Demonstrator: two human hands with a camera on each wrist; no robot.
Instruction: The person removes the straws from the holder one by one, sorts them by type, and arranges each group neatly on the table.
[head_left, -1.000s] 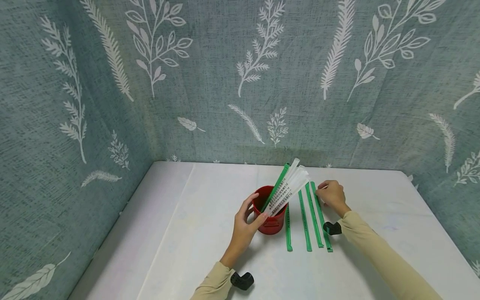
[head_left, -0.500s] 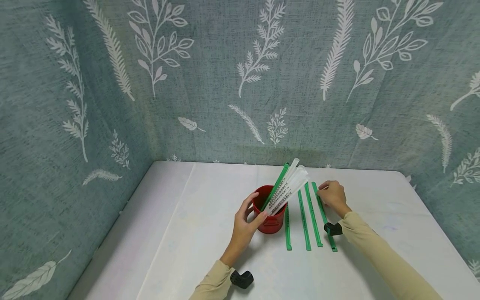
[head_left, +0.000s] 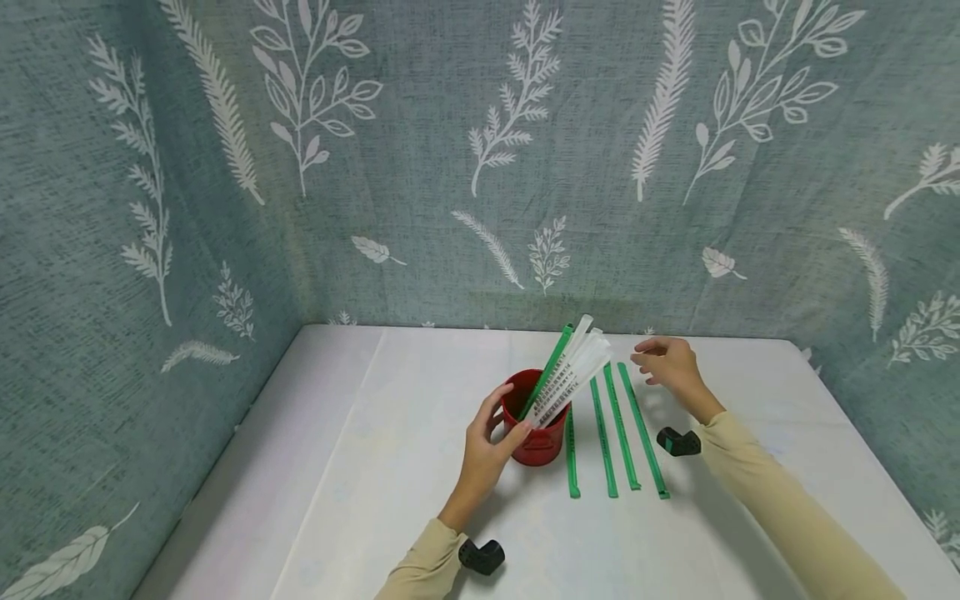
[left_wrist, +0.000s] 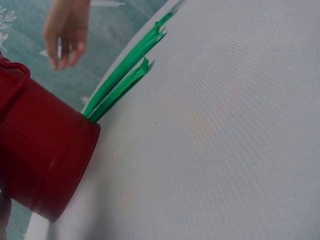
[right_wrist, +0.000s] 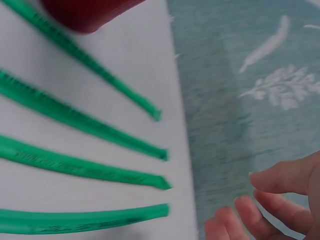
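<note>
A red cup (head_left: 537,425) is being held upright on the white table (head_left: 360,467) by the left hand (head_left: 486,446), whose thumb and fingers are being curled round its rim and wall. Inside it, a bundle of white wrapped straws (head_left: 573,375) and one green wrapped straw (head_left: 547,371) are being kept leaning to the right, their upper ends sticking out above the rim; the white ones cannot be counted exactly.

Compared with half a second ago, the right hand (head_left: 670,367) is no longer being pressed on the outermost green straw (head_left: 642,429): it is now being held raised above the table, near the far ends of the row, with fingers loosely spread and nothing gripped. That straw is now being left lying straighter alongside the others.

Four green wrapped straws (head_left: 603,437) are being shown flat on the table, just right of the cup, side by side. One cup is being counted.
</note>
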